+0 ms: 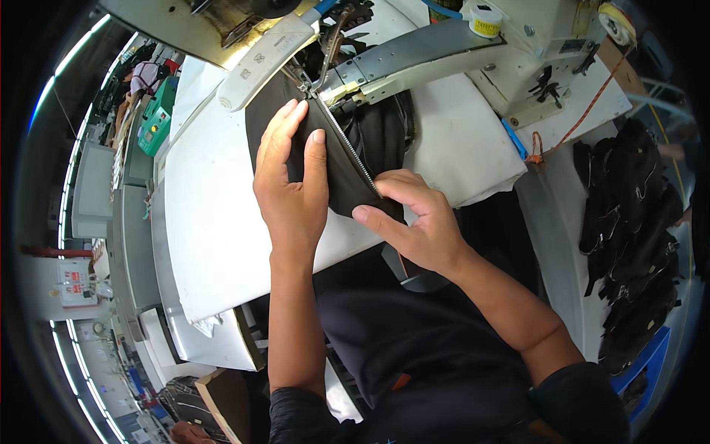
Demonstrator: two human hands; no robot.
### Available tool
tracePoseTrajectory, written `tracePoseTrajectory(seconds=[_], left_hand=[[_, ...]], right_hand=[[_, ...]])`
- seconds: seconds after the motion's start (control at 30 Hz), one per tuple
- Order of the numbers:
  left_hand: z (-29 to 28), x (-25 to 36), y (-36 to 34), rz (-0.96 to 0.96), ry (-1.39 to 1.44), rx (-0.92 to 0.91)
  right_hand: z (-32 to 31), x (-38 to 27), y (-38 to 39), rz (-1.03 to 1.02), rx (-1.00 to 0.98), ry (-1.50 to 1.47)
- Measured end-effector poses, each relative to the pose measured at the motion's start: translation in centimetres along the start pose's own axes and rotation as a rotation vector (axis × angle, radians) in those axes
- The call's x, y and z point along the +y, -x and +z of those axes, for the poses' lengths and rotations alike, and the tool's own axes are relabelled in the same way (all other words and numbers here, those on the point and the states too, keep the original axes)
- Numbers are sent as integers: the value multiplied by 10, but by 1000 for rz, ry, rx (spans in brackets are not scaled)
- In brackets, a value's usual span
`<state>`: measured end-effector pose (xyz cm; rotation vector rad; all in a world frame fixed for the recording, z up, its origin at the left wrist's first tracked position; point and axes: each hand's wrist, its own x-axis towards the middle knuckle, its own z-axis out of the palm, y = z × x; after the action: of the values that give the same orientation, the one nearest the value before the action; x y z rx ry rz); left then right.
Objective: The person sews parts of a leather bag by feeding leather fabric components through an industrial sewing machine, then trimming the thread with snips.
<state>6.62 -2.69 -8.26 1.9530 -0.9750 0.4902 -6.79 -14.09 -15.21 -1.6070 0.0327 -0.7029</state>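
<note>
A dark brown fabric piece (342, 181) with a metal-toothed zipper (348, 145) along it lies on the white work surface under the sewing machine (414, 63). The zipper runs from beside the presser foot (310, 90) down toward my right hand. My left hand (292, 174) rests flat on the fabric left of the zipper, its fingers stretched toward the presser foot and its thumb apart. At the zipper's near end my right hand (425, 222) pinches the fabric edge between thumb and fingers. More dark fabric (384, 129) lies bunched right of the zipper, partly beneath the machine arm.
The machine's pale head cover (268, 61) overhangs the work at the upper left. A small white tub (485, 21) stands on the machine arm. Piled dark pieces with zippers (629, 214) lie at the right. A green device (157, 118) sits beyond the table's left side.
</note>
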Motion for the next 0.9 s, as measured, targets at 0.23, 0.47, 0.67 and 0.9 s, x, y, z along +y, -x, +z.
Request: tracePoseTrajectory(seconds=[0.23,0.47,0.67,0.9], left_hand=[[4,-5,3,-29,77,1],[4,-8,2,-14,75,4],[2,-4,0,-7,-13,-7],[5,-7,1,-2,28,11]], right_hand=[[2,-4,4,-56,127,36],[2,-2,-3,-186,165,166],[-11,-7,-16,-236,57,336],[-21,0,-20,-246,-32,274]])
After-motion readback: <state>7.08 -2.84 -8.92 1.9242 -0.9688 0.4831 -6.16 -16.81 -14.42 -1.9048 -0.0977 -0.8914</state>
